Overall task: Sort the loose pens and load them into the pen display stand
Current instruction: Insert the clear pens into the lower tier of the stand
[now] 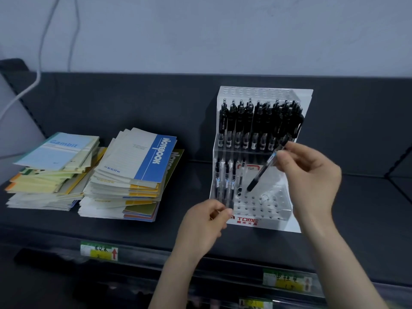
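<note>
Head camera: you are in the middle of loading. The pen stand (247,220) sits toward the right side of the dark shelf (133,97), near its front edge. Its top row is already full of black pens (256,123). The low tray with the holes is mostly bare.

Your right hand (310,172) pinches one pen (262,172) near its top end, between thumb and fingertips. The other fingers are loosely bent. The pen is tilted, and its dark low end points down at the holes near the middle of the tray. It does not look like it is in a hole yet.

Your left hand (205,224) is at the front left corner of the stand with its fingers curled in. It seems to pinch the bottoms of a few clear pens (226,181), but this is hard to see for sure.

Next, I think you should stand the pen up straight, line its tip up with one free hole, push it down, and only then let go.
</note>
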`<act>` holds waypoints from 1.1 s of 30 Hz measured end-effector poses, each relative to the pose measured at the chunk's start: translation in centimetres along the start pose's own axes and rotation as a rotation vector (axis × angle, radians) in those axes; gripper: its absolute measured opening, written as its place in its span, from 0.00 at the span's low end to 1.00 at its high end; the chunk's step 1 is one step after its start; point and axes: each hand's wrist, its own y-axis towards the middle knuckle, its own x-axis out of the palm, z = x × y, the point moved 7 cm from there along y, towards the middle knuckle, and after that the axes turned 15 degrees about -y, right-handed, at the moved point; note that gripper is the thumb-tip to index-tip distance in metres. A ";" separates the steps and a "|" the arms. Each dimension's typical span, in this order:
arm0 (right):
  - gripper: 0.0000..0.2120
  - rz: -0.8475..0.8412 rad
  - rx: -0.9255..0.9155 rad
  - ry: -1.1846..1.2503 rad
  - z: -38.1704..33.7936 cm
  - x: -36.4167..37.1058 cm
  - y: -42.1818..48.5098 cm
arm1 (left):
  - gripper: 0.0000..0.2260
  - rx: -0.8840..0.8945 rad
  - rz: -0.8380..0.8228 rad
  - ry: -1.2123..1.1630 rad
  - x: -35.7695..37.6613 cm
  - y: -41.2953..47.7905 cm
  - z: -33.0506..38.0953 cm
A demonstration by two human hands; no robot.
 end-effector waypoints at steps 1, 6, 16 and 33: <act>0.09 0.020 -0.040 -0.044 -0.3 0.2 0.0 | 0.06 0.002 0.027 0.063 -0.3 0.1 -0.3; 0.08 0.045 -0.186 -0.191 0.1 2.7 -0.2 | 0.09 0.051 0.083 0.297 -0.8 0.0 0.0; 0.06 0.011 -0.423 -0.446 2.3 6.2 -1.7 | 0.11 0.081 0.101 0.323 -1.2 0.4 -0.2; 0.19 -0.157 -0.244 -0.863 5.7 2.0 -4.8 | 0.11 0.149 -0.022 0.381 0.5 0.9 0.7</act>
